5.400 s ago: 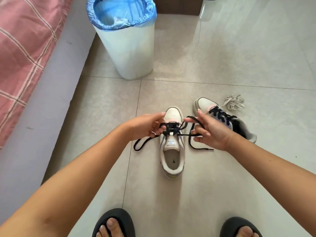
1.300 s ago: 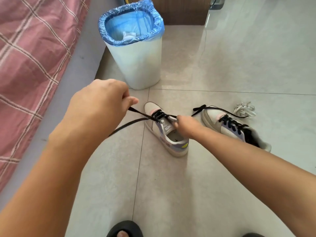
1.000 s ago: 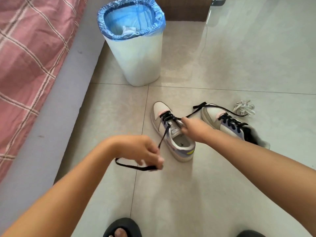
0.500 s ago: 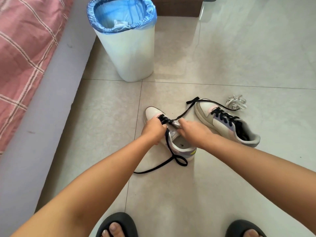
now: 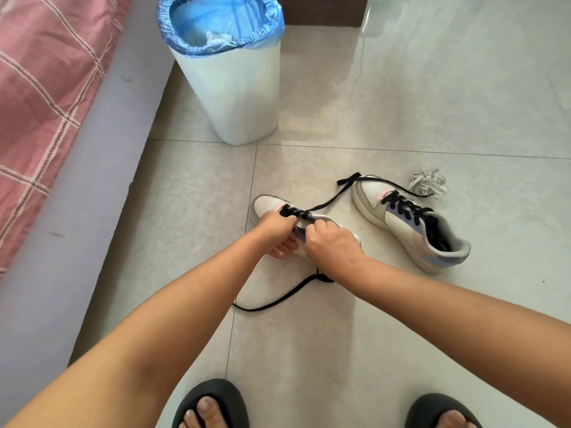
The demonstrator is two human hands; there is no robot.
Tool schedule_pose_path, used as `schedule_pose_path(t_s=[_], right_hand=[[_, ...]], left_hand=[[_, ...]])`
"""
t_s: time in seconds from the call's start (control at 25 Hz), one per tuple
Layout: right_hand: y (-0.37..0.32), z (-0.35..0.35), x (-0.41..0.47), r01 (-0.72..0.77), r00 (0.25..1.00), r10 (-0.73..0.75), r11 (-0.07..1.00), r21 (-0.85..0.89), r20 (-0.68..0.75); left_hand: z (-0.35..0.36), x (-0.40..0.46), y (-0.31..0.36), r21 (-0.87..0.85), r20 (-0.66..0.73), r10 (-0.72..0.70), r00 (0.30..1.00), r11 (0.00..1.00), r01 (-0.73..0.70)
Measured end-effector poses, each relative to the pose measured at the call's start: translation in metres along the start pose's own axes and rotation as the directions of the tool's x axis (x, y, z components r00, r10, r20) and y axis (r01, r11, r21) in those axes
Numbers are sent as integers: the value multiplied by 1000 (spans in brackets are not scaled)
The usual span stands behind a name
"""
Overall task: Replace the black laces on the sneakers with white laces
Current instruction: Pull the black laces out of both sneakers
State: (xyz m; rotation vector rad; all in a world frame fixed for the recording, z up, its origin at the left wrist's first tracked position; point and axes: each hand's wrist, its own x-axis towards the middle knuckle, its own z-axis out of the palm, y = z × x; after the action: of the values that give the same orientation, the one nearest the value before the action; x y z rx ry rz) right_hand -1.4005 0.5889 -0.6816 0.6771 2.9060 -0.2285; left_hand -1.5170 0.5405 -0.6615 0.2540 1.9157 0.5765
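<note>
A: Where do things stand with the near sneaker (image 5: 268, 205)?

B: It lies on the tiled floor (image 5: 340, 350) at the middle of the view, toe toward eleven o'clock. Both hands are on it. The left hand (image 5: 276, 231) curls its fingers at the eyelet rows, where a few black crossings remain; it seems to be pinching the black lace (image 5: 323, 205) there, though the exact grip is hidden. The right hand (image 5: 332, 245) is curled over the tongue and collar, bracing the shoe.

A: And the loose ends?

B: One end runs toward one o'clock and drapes over the toe of the second sneaker (image 5: 411, 220). The other trails along the floor toward seven o'clock from under the right wrist.

A: So how much is done?

B: Little, I judge. The upper eyelets of the near shoe look freed, the lower ones not. The second sneaker, at three o'clock, is fully laced in black. The white laces (image 5: 428, 185) sit bundled just past its toe, untouched

A: Anything else about?

B: A white bin (image 5: 238, 97) with a blue liner at twelve o'clock
</note>
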Motion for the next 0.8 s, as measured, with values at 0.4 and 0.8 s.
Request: schedule_pose_path(t_s=[0.4,0.8], right_hand=[[121,-129,10,-188,856,334,-510,839,394],[42,-48,8,-162,976,100,926,341,192]], left_hand=[[13,7,-15,6,-143,165,976,986,-166],[25,11,-22,-44,-219,133,967,988,-145]])
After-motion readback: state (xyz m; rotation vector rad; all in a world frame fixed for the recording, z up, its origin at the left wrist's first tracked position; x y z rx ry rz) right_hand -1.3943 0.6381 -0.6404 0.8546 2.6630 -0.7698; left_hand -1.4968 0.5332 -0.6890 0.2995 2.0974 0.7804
